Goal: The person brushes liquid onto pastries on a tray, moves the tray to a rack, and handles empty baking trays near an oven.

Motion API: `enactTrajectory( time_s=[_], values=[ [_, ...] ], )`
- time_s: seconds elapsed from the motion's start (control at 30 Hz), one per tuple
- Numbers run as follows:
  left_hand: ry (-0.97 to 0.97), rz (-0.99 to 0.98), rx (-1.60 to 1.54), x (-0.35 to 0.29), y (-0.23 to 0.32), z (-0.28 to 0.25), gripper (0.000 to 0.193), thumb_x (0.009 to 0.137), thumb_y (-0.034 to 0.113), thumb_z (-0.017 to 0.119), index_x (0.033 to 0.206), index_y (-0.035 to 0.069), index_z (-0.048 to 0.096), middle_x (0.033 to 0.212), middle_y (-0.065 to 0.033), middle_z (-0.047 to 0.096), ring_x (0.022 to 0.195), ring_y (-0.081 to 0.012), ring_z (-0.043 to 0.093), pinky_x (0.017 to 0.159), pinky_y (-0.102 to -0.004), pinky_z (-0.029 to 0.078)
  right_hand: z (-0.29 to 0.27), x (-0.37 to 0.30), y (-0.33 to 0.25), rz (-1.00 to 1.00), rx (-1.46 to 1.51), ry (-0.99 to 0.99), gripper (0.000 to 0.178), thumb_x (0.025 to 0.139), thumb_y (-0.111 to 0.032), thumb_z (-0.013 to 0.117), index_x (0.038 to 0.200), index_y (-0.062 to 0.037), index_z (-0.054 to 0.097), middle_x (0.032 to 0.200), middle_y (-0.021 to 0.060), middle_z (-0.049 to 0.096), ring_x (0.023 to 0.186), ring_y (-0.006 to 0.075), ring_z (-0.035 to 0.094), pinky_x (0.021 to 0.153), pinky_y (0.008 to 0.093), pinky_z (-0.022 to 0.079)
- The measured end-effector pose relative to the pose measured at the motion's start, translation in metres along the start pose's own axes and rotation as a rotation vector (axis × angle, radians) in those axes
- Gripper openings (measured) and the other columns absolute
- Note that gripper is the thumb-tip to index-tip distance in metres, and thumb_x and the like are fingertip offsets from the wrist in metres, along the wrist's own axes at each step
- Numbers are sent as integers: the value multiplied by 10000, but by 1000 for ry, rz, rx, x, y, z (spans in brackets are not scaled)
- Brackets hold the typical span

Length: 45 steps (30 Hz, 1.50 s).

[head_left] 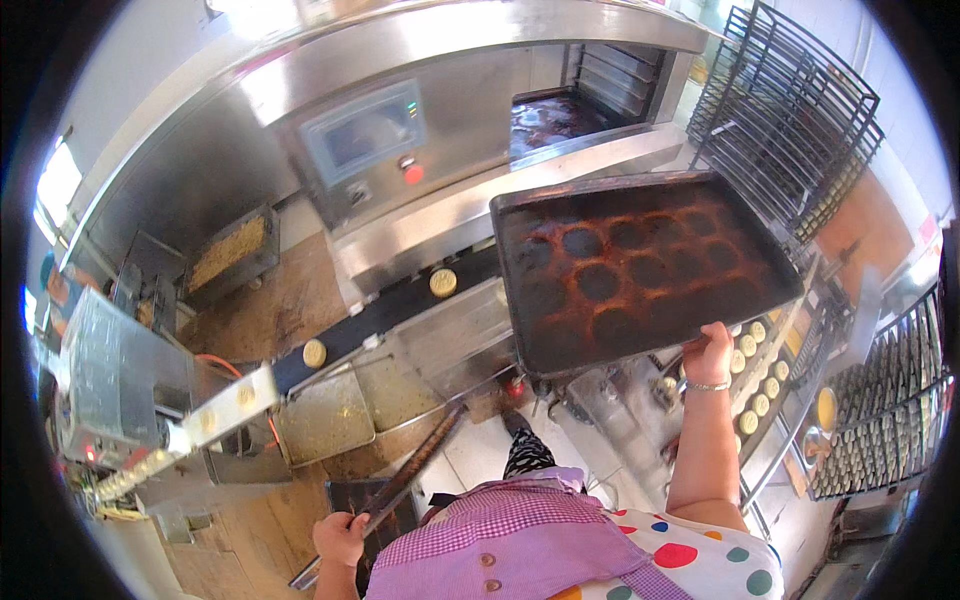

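Note:
A dark baking tray (650,262) with browned round marks on its bottom spans the centre right. My right hand (708,352) is closed on its near rim, the thumb over the edge. Low on the left, my left hand (340,538) is wrapped round a second dark tray (412,468), which shows almost edge-on as a long narrow strip slanting beside my apron. Pale round pastries ride a dark conveyor belt; one pastry (443,282) is close to the first tray's left side, another pastry (314,353) lies farther left. The first tray hides the belt's right part.
A steel machine with a control screen (362,130) stands behind the belt (385,318). Rows of pastries (760,404) sit below my right hand. Tall tray racks (790,120) stand at the far right. At the left is a wrapped machine (120,370), with a person beyond it.

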<state>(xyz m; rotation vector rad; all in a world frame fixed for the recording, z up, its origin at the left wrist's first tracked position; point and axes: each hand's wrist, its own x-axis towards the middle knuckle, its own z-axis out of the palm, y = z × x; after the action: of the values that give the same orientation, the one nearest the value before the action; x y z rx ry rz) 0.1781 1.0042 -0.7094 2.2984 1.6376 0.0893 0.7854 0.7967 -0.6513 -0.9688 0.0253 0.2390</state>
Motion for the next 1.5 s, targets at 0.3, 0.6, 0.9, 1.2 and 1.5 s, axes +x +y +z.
enactTrajectory(
  time_s=[0.3, 0.6, 0.9, 1.2, 1.5],
  values=[
    [-272, 80, -34, 128, 171, 22, 358, 721, 430, 687, 640, 82, 676, 602, -120, 606, 569, -296, 594, 537, -406, 440, 77, 226, 41, 23, 95, -15, 232, 691, -13, 508, 912, -81, 484, 764, 56, 553, 529, 212, 553, 411, 334, 479],
    [-267, 128, -71, 162, 205, 45, 311, 700, 376, 696, 636, 74, 655, 603, -105, 600, 577, -298, 585, 572, -400, 403, 135, 403, 116, 313, -114, -161, 260, 768, -232, 566, 971, -73, 527, 822, 85, 620, 647, 217, 601, 526, 348, 504],
    [-621, -76, 98, 149, 142, 59, 307, 803, 380, 560, 878, 119, 700, 880, -111, 667, 849, -258, 632, 776, -361, 475, 145, 389, 135, 174, -220, -91, 200, 760, -138, 571, 823, -66, 396, 570, 63, 422, 364, 149, 354, 355, 289, 287],
    [-621, -174, 56, 137, 146, 58, 302, 782, 386, 595, 812, 99, 688, 804, -117, 646, 778, -272, 624, 713, -375, 467, 176, 432, 136, 186, -556, 78, 208, 847, -229, 525, 836, -27, 479, 569, 68, 445, 387, 186, 419, 341, 315, 327],
    [-633, -231, 37, 119, 150, 57, 314, 761, 391, 631, 746, 80, 675, 728, -123, 626, 707, -287, 617, 650, -390, 459, 306, 464, 212, 135, -237, -207, 418, 863, -60, 548, 1216, 21, 341, 1040, 172, 541, 902, 234, 594, 660, 306, 531]
  ],
)
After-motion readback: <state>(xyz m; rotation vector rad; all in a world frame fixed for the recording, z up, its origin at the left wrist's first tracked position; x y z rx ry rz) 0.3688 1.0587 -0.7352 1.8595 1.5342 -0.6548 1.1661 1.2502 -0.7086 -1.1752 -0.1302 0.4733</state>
